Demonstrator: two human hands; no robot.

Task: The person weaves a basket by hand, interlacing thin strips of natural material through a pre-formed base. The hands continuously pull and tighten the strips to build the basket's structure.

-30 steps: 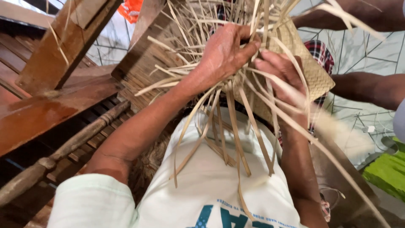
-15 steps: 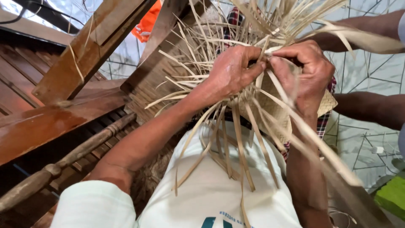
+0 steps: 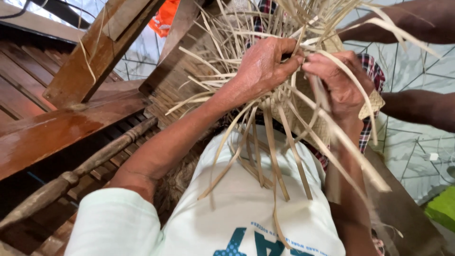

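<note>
1. Left hand point(image 3: 263, 66): fingers curled shut around a bundle of pale straw strips point(image 3: 265, 142), gripping at the top of the woven piece point(image 3: 308, 125).
2. Right hand point(image 3: 339, 85): fingers pinched on strips just beside the left fingertips; the two hands are nearly touching.
3. Woven piece sits directly under both sets of fingers, with loose strips hanging down from them over the white shirt point(image 3: 246, 208) and fanning up above them.
4. Left of the fingers: dark wooden frame point(image 3: 71, 118) with a turned rail point(image 3: 90, 163).
5. Right of the fingers: another person's arm point(image 3: 417, 106), well apart, and tiled floor point(image 3: 412, 142) below it.
</note>
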